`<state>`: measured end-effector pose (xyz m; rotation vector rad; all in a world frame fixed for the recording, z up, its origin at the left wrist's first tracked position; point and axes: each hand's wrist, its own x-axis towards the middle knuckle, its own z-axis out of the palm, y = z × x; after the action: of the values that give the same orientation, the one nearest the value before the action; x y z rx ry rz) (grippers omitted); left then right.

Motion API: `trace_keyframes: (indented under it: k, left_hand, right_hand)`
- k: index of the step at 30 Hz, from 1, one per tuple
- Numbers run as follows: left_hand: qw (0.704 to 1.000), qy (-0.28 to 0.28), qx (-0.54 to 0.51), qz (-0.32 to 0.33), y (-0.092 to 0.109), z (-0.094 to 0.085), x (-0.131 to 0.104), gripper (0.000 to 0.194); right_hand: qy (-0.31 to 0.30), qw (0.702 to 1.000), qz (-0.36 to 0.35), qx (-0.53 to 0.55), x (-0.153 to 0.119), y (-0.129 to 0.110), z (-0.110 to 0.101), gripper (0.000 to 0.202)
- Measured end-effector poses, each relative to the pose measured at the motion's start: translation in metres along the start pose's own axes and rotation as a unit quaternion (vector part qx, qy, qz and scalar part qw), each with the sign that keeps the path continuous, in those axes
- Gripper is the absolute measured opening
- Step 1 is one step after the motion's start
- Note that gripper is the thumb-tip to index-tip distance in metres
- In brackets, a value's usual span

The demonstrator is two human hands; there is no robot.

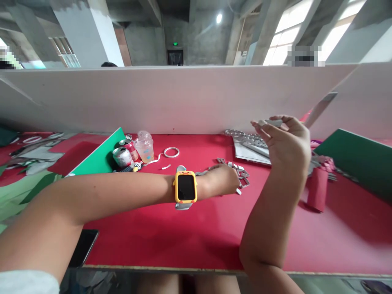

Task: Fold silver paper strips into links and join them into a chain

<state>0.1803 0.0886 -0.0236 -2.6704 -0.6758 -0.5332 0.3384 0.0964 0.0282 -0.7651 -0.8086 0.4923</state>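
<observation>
My left hand (225, 179), with a yellow watch (186, 187) on its wrist, reaches across the red table (171, 241) to a pile of small grey-white pieces (244, 181). Its fingers are hidden behind the back of the hand, so what they hold cannot be made out. Raised above the table at the right, my right hand (288, 136) pinches a small grey piece (273, 123) between thumb and fingers. Behind it lies a white tray-like board (249, 152) with silvery pieces on top.
Cans (122, 157) and a plastic cup (144, 147) stand by a green panel (99, 157) at the left. A white ring (171, 152) lies nearby. A phone (83, 247) rests at the front left edge. A red pouch-like object (317, 188) and another green panel (357, 163) are right.
</observation>
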Motion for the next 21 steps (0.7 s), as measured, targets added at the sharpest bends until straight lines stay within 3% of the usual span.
trace_keyframes:
  k: [2, 3, 5, 10, 15, 21]
  left_hand:
    - [0.983, -0.092, 0.076, 0.137, 0.006, -0.012, 0.003, 0.028]
    - [0.958, -0.145, 0.125, 0.214, 0.008, -0.017, 0.004, 0.025]
    - [0.909, -0.199, 0.209, 0.3, 0.011, -0.027, 0.006, 0.027]
    - [0.888, -0.156, 0.234, 0.364, 0.012, -0.034, 0.007, 0.028]
    - [0.898, -0.11, 0.213, 0.369, 0.009, -0.026, 0.008, 0.025]
    - [0.887, -0.126, 0.22, 0.385, 0.009, -0.021, 0.011, 0.029]
  right_hand:
    - [-0.002, 1.0, 0.009, 0.001, -0.003, -0.004, -0.001, 0.022]
    - [-0.003, 1.0, 0.014, 0.0, -0.004, -0.006, -0.001, 0.021]
    - [-0.007, 1.0, 0.022, -0.006, -0.006, -0.008, -0.003, 0.019]
    - [-0.05, 0.997, 0.052, -0.042, -0.008, -0.011, -0.008, 0.028]
    - [-0.085, 0.992, 0.031, -0.087, -0.008, -0.01, -0.008, 0.024]
    - [-0.088, 0.992, 0.005, -0.086, -0.006, -0.003, -0.005, 0.018]
